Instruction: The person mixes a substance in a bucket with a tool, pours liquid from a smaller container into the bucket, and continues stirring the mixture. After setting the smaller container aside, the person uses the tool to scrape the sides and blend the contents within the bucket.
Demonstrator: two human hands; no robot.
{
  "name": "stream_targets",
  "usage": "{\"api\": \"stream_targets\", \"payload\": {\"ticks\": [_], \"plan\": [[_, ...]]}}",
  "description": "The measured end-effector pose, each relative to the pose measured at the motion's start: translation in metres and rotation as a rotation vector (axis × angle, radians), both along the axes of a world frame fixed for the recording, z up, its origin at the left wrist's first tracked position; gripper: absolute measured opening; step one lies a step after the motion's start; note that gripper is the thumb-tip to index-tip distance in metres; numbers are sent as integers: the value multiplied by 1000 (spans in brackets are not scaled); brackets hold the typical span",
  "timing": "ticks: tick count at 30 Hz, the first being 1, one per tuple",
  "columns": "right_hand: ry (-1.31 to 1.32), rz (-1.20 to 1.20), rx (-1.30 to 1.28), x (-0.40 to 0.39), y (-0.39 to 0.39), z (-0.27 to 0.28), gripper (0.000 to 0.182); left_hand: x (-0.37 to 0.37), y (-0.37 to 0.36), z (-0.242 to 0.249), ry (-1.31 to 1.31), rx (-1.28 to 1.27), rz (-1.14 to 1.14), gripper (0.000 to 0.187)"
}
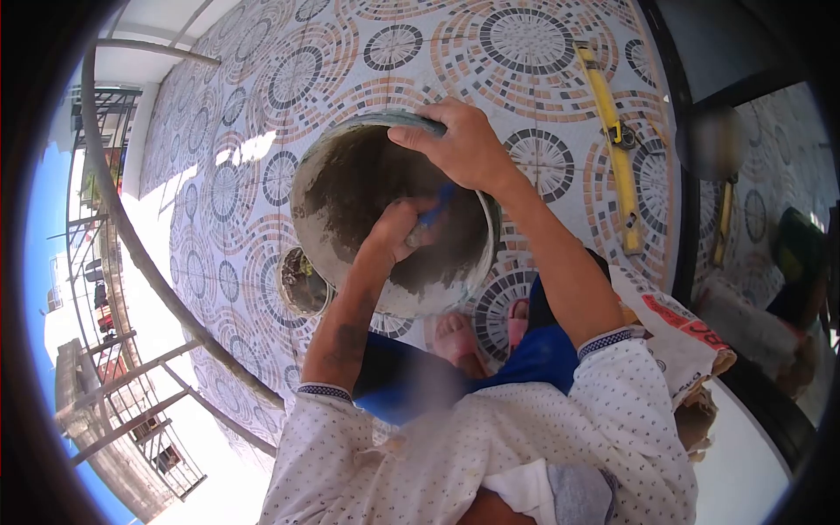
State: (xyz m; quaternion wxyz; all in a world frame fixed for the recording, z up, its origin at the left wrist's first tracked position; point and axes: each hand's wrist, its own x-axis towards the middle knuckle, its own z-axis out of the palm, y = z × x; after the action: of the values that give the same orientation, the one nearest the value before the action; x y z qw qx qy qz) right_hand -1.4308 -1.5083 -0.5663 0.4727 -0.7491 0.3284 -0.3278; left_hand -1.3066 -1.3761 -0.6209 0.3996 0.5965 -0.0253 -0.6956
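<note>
Hands [437, 188] grip round, mortar-smeared basin [350, 188]; patterned tiles [525, 44].

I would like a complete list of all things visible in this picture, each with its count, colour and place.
mixing pan: one, grey, smeared with dark wet mortar, tilted above the floor at centre
tool with blue handle: one, inside the pan, working end hidden
small bucket: one, dark contents, on the floor below left of the pan
spirit level: one, yellow, lying on the floor at upper right
printed sack: one, white with red letters, at right beside the knee
tiled floor: one, circular patterns in grey and orange
metal railing: one, grey, along the left edge
left hand: one, inside the pan, gripping the blue handle
right hand: one, fingers over the pan rim
</note>
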Motion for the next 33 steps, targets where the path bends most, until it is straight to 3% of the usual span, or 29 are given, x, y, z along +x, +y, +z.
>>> {"api": "stream_targets", "payload": {"ticks": [3, 6, 9, 15, 19, 24, 27, 29, 31, 33], "plan": [[6, 1, -43, 4, 3, -4, 65, 0, 11, -9, 49, 73, -54, 18], [22, 29, -33, 4, 5, 1, 64, 12, 22, -8, -28, 101, -249, 21], [35, 58, -11, 7, 11, 5, 67, 33, 25, -9, -81, 300, -281, 22], [57, 102, 4, 16, 30, 14, 75, 76, 12, -9, -281, 448, -628, 18], [38, 132, 25, 20, 38, 17, 77, 86, -2, -8, -530, 433, -829, 14], [41, 147, 35, 19, 40, 17, 76, 58, -23, 33, -895, 397, -947, 19], [24, 91, 1, 22, 41, 11, 74, 61, -28, 28, -1195, 244, -1218, 24], [10, 62, -14, 21, 38, 8, 74, 69, -18, 12, -1471, -12, -1274, 25], [-9, 47, -28, 20, 34, 6, 73, 74, -10, -2, -1634, -90, -1306, 25], [17, 57, -14, 19, 31, 4, 72, 41, -14, 32, -1692, 31, -1331, 23]]}}
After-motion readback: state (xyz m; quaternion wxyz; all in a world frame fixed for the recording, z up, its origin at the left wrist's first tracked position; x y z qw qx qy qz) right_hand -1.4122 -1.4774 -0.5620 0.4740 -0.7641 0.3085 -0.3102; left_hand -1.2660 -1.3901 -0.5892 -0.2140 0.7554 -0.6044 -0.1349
